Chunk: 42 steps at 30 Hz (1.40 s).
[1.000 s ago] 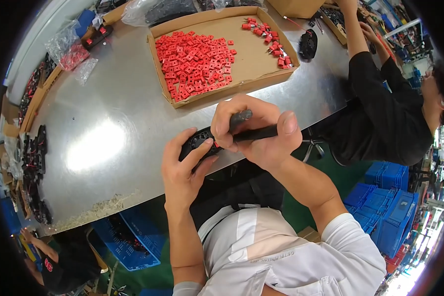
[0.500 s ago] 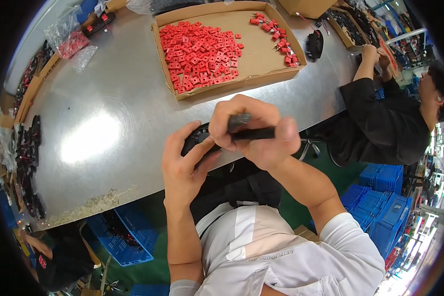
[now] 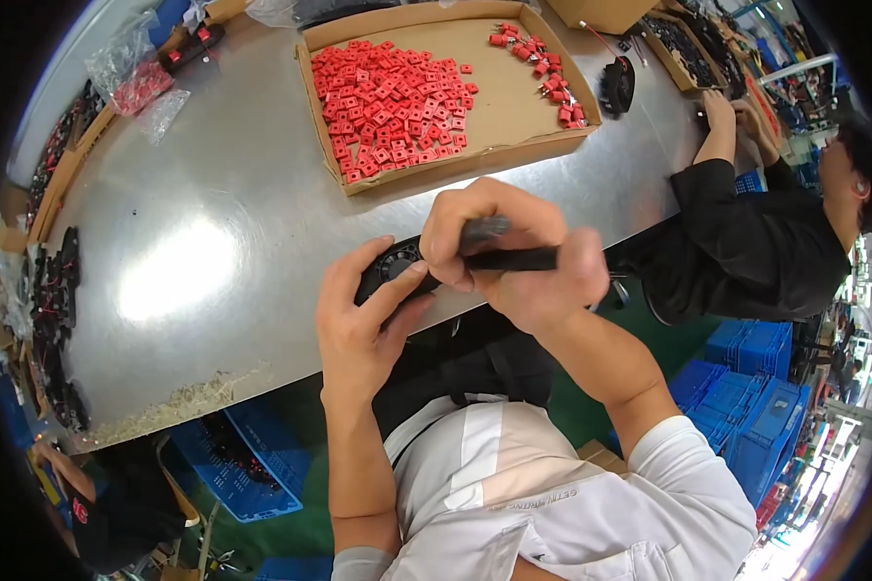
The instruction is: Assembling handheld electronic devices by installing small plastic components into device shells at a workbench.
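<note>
Near the front edge of the metal table, my left hand (image 3: 358,320) grips a black plastic part with a round slotted grille (image 3: 399,261), thumb and fingers closed along its sides. Just to the right, my right hand (image 3: 513,257) is curled around a black tool with two dark bars (image 3: 515,259), which look like handles. The fingertips of my right hand meet the right end of the plastic part. They hide the tool's working end, so its kind does not show. My right hand is slightly blurred.
Beyond my hands stands a shallow cardboard box (image 3: 455,169) with a heap of red square pieces (image 3: 392,111) and several red parts with metal pins (image 3: 552,87). Another black part (image 3: 617,85) lies right of it. A person in black (image 3: 756,237) works at the right; blue crates (image 3: 746,416) stand below.
My right hand and the black tool have shifted slightly to the right and turned a little. More of the grille shows. My left hand has hardly moved.
</note>
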Each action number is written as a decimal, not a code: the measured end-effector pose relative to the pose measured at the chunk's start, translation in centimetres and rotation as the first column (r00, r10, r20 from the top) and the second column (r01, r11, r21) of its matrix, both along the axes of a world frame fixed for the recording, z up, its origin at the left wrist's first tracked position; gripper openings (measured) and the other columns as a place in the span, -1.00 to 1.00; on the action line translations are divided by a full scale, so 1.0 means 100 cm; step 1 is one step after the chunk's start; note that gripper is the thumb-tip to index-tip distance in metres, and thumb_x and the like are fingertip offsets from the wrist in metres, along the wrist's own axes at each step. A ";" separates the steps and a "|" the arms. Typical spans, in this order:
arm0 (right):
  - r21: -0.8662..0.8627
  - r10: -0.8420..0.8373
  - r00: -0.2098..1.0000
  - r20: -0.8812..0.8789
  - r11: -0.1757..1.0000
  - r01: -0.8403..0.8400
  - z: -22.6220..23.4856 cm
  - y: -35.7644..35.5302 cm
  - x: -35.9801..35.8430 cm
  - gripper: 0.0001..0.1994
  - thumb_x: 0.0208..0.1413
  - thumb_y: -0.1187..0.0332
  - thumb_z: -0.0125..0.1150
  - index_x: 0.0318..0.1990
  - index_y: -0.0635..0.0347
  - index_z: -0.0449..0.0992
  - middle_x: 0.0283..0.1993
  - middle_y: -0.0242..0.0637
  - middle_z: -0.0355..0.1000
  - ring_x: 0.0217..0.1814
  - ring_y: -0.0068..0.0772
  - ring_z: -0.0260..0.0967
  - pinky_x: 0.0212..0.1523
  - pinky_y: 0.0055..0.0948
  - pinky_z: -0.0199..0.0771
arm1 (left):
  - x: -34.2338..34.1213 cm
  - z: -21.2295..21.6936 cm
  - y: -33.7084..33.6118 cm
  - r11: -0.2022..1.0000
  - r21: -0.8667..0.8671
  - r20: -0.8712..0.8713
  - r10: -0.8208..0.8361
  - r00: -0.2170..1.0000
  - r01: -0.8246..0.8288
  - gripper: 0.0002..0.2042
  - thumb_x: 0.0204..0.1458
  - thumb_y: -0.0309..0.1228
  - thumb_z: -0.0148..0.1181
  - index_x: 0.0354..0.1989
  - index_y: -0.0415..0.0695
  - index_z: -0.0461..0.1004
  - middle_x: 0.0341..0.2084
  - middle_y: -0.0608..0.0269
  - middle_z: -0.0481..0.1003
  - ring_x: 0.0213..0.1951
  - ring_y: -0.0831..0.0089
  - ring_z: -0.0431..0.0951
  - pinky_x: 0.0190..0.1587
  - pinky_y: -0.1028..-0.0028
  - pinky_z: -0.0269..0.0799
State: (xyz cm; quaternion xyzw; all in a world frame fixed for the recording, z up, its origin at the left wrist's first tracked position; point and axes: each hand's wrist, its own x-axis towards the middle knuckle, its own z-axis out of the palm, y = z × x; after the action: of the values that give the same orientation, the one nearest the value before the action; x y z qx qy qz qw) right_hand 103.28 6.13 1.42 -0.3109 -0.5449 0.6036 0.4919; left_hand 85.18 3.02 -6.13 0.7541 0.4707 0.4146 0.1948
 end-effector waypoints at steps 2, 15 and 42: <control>0.002 -0.011 1.000 -0.020 1.000 0.011 0.002 0.002 0.001 0.05 -0.08 -0.69 -0.28 -0.28 0.41 0.42 -0.43 -0.16 0.32 -0.53 -0.44 0.16 -0.51 -0.47 0.14 | 0.000 0.002 0.002 1.000 0.008 -0.010 0.002 1.000 -0.002 -0.60 -0.28 -0.47 0.51 -0.14 0.02 0.67 0.03 0.11 0.50 -0.05 0.07 0.51 -0.05 0.22 0.49; -0.018 -0.100 0.995 -0.023 0.995 0.099 0.002 -0.009 0.004 0.06 -0.05 -0.68 -0.27 0.00 0.36 0.32 -0.22 -0.11 0.34 -0.29 -0.33 0.28 -0.27 -0.40 0.31 | 0.008 0.008 -0.004 0.998 -0.022 -0.001 0.060 0.998 -0.060 -0.63 -0.26 -0.48 0.50 -0.16 0.01 0.68 -0.01 0.10 0.50 -0.06 0.10 0.52 -0.05 0.24 0.50; -0.009 -0.200 0.978 0.060 0.980 0.200 -0.011 -0.015 -0.013 0.07 -0.05 -0.67 -0.24 0.00 0.38 0.36 -0.28 -0.18 0.34 -0.33 -0.43 0.27 -0.28 -0.45 0.32 | 0.009 0.000 -0.013 0.993 -0.058 -0.015 0.104 0.994 -0.105 -0.64 -0.25 -0.51 0.47 -0.18 0.00 0.67 -0.01 0.09 0.50 -0.05 0.06 0.55 -0.05 0.21 0.52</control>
State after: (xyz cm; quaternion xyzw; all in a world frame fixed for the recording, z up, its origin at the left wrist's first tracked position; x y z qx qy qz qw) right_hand 102.00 4.64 0.35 -0.3855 -0.5206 0.5458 0.5314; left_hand 86.10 1.73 -6.17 0.7250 0.5226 0.4056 0.1919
